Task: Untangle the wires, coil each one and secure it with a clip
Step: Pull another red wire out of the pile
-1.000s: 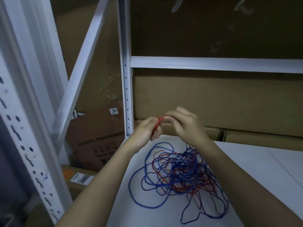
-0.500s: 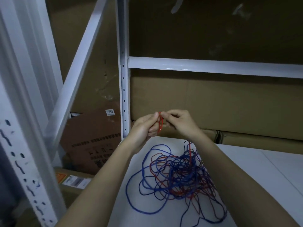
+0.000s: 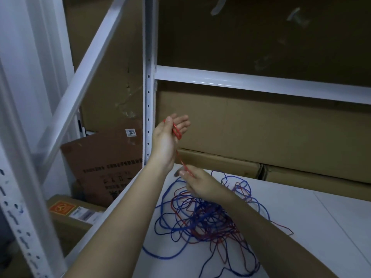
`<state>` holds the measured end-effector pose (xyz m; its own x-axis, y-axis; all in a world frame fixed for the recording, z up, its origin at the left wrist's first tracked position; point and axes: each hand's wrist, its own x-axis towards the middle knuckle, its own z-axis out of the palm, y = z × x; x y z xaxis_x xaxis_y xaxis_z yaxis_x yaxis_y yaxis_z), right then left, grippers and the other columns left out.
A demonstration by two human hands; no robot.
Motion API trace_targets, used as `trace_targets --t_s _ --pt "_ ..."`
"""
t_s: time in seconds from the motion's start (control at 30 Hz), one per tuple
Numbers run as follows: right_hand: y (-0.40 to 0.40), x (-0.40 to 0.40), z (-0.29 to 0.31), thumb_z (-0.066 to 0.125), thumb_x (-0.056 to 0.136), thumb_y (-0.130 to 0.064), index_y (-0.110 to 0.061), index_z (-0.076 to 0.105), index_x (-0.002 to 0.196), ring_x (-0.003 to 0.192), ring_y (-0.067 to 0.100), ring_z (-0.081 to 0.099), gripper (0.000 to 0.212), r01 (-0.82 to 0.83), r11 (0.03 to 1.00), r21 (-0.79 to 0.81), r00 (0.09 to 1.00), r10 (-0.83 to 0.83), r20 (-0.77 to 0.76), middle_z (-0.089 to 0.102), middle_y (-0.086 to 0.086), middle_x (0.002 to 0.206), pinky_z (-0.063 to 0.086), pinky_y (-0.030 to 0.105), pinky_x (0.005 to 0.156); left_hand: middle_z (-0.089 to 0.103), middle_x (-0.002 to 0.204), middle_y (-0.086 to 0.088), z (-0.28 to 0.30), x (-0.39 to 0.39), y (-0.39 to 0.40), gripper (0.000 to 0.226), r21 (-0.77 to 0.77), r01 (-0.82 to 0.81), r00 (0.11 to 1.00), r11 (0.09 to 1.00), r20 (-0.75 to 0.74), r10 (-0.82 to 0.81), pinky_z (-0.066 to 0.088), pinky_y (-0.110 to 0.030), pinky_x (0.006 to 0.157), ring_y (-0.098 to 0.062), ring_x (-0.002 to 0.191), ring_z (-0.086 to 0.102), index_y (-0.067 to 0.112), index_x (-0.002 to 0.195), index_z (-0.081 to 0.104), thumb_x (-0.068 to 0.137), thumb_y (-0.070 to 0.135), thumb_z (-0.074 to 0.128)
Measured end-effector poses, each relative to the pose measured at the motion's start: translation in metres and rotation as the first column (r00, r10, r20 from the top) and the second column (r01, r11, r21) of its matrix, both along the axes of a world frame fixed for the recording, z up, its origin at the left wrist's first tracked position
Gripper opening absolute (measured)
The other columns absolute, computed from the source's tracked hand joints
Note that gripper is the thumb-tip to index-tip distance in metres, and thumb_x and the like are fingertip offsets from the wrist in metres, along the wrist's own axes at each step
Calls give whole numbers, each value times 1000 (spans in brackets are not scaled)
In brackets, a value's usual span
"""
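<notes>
Boxes (image 3: 251,127) behind; left hand (image 3: 168,135) loops red wire (image 3: 176,132), right hand (image 3: 200,185) pinches it above blue tangle (image 3: 180,227).

red wire (image 3: 176,131) and blue wire (image 3: 160,199), solid colours. white tabletop (image 3: 301,227), white rack post (image 3: 148,77) with dark holes. brown cardboard boxes (image 3: 251,125); orange label (image 3: 62,207) at 8 o'clock.
</notes>
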<state>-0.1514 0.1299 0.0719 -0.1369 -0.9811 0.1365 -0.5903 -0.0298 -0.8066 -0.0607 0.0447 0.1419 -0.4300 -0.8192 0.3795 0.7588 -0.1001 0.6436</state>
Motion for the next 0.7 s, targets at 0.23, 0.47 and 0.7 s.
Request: trace_targets --t_s 0.23,0.47,0.7 --pt "20 -18 0 59 95 -22 -11 63 90 52 3 38 13 -81 996 24 991 83 -104 44 -15 53 31 17 55 60 88 -8 -34 17 -27 20 -867 314 282 388 475 833 44 -37 65 -30 77 60 11 104 41 104 28 30" --pt "15 -52 0 64 91 -31 -22 67 89 69 11 56 10 136 989 56 952 -114 -284 62 -4 76 45 31 66 42 67 -18 -47 32 -22 63 -519 712 196 472 794 576 36 -32 60 -25 60 42 4 68 46 93 61 37" --pt "30 -61 -22 48 97 -41 -19 72 86 84 7 64 35 176 980 97 967 -153 -201 71 -6 87 50 31 85 26 48 2 -50 44 -21 40 -310 548 584 777 807 -90 16 -22 45 -11 44 17 17 60 45 95 37 49"
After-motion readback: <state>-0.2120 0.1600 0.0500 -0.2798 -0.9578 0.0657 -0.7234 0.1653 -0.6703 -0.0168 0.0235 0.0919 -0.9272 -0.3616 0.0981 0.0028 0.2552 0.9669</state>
